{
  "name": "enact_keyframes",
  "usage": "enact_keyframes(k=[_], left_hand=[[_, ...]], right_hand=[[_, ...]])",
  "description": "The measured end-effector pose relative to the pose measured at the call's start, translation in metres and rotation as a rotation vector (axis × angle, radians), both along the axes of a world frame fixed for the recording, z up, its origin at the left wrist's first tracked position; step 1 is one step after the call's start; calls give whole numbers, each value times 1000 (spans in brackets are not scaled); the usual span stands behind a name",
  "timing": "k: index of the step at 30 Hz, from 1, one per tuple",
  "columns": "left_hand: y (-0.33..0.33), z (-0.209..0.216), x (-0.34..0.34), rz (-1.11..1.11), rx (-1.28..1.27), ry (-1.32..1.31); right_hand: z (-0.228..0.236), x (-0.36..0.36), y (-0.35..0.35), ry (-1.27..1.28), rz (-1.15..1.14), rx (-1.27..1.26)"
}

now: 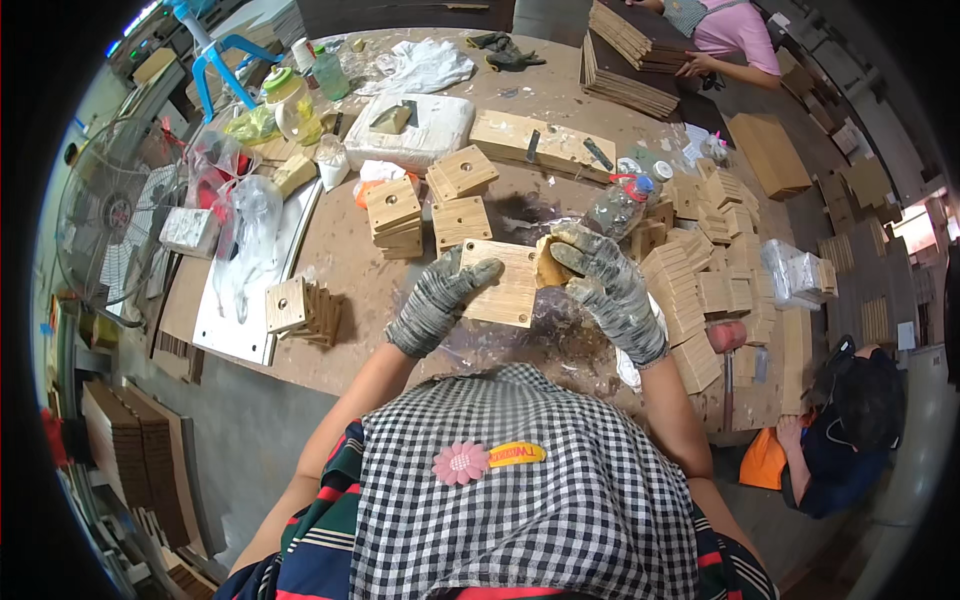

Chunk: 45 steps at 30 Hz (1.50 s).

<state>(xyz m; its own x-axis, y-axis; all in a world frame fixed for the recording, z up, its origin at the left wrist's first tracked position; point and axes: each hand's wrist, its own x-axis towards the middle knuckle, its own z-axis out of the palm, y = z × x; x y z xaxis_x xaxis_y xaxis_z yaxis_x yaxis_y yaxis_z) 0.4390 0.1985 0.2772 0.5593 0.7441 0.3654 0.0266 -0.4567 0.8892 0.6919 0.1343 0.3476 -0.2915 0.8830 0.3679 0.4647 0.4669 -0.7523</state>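
Observation:
My left hand [432, 306], in a grey knitted glove, grips a square wooden plate [502, 284] by its left side, thumb on top. Small holes show near the plate's corners. In my right hand [607, 280], gloved alike, is a folded yellow-brown sheet [550, 262], pressed at the plate's right edge; its material is unclear. Beyond the plate, more square wooden plates with a central hole [461, 222] lie in small stacks. A further stack of such plates [300, 308] stands to the left. Many pale wooden blocks [680, 285] are piled to the right.
A clear bottle [618, 208] lies behind my right hand. A red-headed mallet [727, 340] rests near the right edge. Toward the back are a white foam block [412, 130] and a long wooden block [540, 145]. A fan [115, 210] stands left; a co-worker [735, 45] handles dark boards.

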Motion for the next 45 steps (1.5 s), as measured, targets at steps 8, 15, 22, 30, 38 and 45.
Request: enact_keyframes(k=[8, 15, 22, 30, 38, 45], left_hand=[[6, -4, 2, 109, 429, 225], [5, 4, 5, 58, 183, 180], [-7, 25, 15, 37, -215, 436], [-17, 25, 26, 74, -398, 201], [-18, 24, 25, 117, -368, 207], [-15, 28, 23, 85, -365, 224]], right_hand=[[-16, -1, -25, -127, 17, 40], [-25, -2, -38, -21, 30, -14], [-5, -3, -14, 161, -176, -69], [-7, -28, -1, 202, -192, -75], [-9, -46, -8, -151, -279, 8], [-32, -6, -4, 78, -366, -127]])
